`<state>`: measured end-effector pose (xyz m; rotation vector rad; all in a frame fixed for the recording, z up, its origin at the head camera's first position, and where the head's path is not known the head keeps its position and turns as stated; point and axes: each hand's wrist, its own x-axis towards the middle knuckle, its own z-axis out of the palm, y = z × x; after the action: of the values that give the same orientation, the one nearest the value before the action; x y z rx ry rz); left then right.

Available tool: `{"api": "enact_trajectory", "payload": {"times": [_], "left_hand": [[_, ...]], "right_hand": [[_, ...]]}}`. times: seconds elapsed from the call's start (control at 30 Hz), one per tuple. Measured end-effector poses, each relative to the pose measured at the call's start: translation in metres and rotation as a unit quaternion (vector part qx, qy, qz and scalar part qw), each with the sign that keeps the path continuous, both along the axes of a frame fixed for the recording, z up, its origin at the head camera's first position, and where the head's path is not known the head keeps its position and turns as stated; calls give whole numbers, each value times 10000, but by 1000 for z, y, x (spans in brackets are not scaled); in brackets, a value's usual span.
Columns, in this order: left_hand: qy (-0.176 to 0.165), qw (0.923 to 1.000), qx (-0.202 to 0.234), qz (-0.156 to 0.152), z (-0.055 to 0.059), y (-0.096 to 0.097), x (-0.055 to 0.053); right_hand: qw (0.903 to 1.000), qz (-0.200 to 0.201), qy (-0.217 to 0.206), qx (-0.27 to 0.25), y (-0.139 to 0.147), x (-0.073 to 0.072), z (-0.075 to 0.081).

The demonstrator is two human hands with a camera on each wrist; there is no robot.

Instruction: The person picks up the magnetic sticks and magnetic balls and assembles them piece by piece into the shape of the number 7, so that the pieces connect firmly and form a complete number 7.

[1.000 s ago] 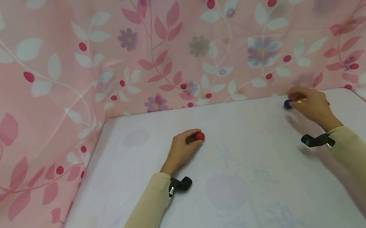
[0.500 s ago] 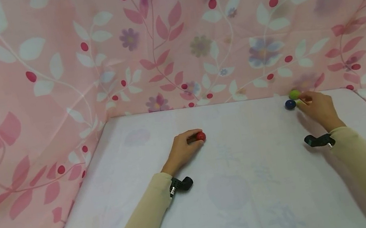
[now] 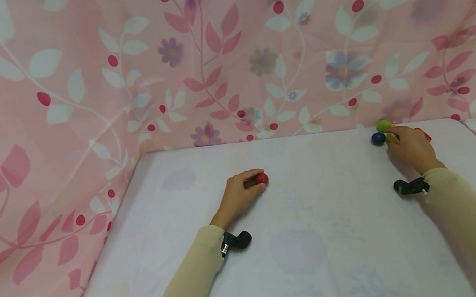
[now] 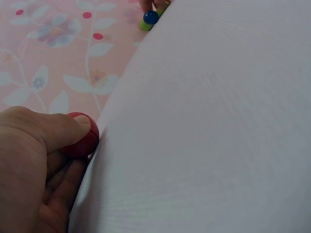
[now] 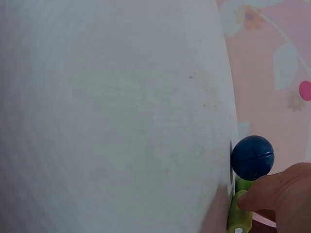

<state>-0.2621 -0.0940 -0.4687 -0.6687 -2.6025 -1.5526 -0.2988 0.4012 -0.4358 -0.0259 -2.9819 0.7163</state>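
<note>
My left hand (image 3: 235,195) holds a small red ball (image 3: 262,179) on the white table; in the left wrist view the thumb lies across this seamed red ball (image 4: 91,141). At the far right, my right hand (image 3: 414,149) pinches a small yellow-green, rounded piece (image 3: 391,138). The right wrist view shows the thumb on this green piece (image 5: 238,217), which has a white dot on its end. Close beside it sits a dark blue ball (image 3: 378,138), also seamed. A lime-green piece (image 3: 383,125) lies just behind the blue ball. The right fingers are partly hidden.
A red thing (image 3: 425,134) shows partly behind the right hand. Pink floral cloth (image 3: 222,56) hangs along the back and left of the white tabletop (image 3: 312,199). Black wrist cameras sit at the left cuff (image 3: 236,240) and right cuff (image 3: 411,187).
My right hand first drew back to the right, uncovering the lime-green piece, then shifted slightly left and down. The red thing behind it shows again. My left hand stays on the red ball.
</note>
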Motion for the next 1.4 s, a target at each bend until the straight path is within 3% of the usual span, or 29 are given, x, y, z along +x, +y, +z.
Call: {"api": "enact_trajectory", "payload": {"times": [0.33,0.83,1.1,1.4], "left_hand": [[-27,10000,13,19,0,1,0],[-34,10000,21,26,1,2,1],[-43,10000,-4,48,3,2,1],[-88,9999,18,103,2,2,2]], "right_hand": [[9994,-40,-308,136,-1,1,5],[9993,-319,-6,-194,-1,4,6],[9976,-224,516,-396,2,4,10],[9963,-184,389,-739,-1,7,21]]}}
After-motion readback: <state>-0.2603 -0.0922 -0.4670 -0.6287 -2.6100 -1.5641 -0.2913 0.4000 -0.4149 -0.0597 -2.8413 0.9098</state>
